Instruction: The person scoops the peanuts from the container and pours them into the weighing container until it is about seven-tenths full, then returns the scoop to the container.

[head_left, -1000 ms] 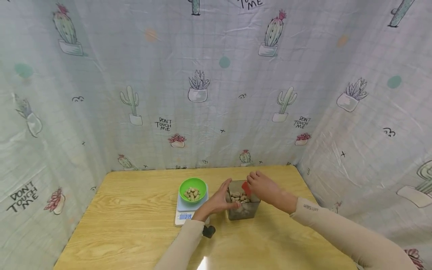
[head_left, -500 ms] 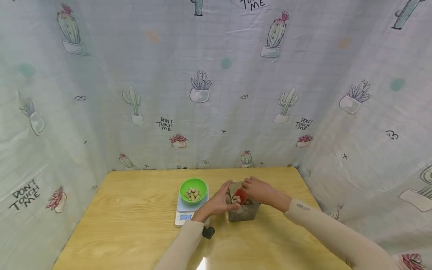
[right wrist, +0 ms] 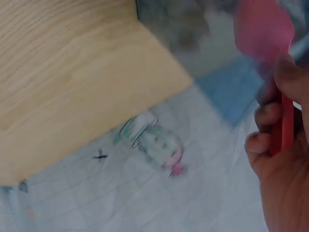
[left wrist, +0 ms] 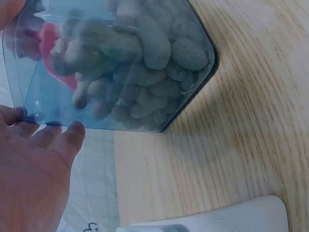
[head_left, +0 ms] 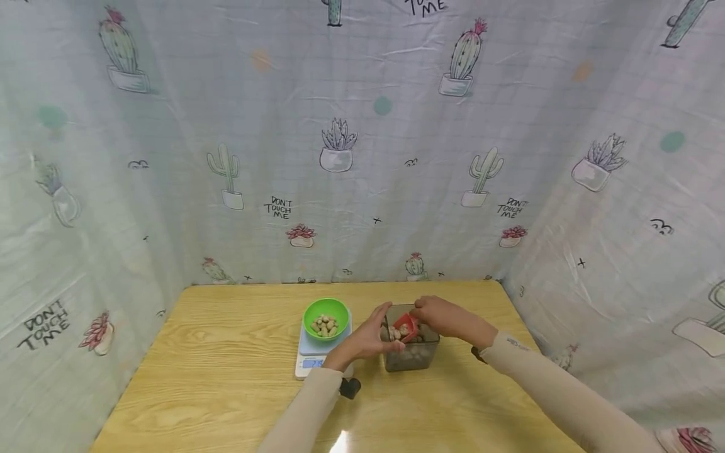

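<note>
A clear, grey-tinted box (head_left: 412,361) of unshelled peanuts (left wrist: 154,43) stands on the wooden table. My left hand (head_left: 365,340) grips its left side, thumb on the near rim and fingers toward the far corner; in the left wrist view, fingertips (left wrist: 72,137) press the clear wall. Over the box, my right hand (head_left: 447,316) holds a red scoop (head_left: 409,324) by its handle (right wrist: 286,123). The scoop's bowl is inside the box, with peanuts in it. Left of the box, a green bowl (head_left: 341,311) with peanuts (head_left: 325,326) sits on a white kitchen scale (head_left: 308,372).
The scale's lit display (head_left: 312,363) shows digits too small to read surely. My left forearm (head_left: 306,409) passes close to the scale's right edge. A curtain (head_left: 362,251) with printed cacti hangs behind the table (head_left: 226,371) and at both sides.
The red scoop has gone from nearly upright at the box's right side to lower and tilted, and peanuts now show in it. The left hand, bowl and scale stay put.
</note>
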Demonstrator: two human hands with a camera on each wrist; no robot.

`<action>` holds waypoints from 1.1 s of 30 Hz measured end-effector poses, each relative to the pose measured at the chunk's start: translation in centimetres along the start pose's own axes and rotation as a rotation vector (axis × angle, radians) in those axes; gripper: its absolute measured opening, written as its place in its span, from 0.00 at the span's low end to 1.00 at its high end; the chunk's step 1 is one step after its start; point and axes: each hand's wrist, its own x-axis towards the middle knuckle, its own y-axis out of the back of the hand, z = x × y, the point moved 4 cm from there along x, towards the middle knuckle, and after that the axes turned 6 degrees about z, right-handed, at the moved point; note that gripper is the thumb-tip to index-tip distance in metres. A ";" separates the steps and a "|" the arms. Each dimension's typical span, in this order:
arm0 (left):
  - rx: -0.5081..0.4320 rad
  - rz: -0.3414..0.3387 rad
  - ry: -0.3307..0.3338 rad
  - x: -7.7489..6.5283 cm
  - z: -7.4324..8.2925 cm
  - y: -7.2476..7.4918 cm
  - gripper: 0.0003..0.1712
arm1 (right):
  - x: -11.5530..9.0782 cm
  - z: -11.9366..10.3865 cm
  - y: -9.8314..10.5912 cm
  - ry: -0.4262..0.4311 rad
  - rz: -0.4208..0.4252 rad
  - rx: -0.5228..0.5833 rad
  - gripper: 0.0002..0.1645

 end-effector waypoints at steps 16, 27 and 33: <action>0.011 0.005 0.003 0.0 -0.1 0.0 0.63 | -1.1 0.4 -0.5 -0.079 0.017 0.233 0.06; -0.012 0.005 0.003 -0.2 0.1 0.3 0.61 | -1.3 -0.1 -0.6 -0.169 0.072 0.331 0.09; -0.006 0.009 0.008 -0.2 0.1 0.3 0.62 | -2.1 -0.4 -0.8 -0.236 0.112 0.334 0.10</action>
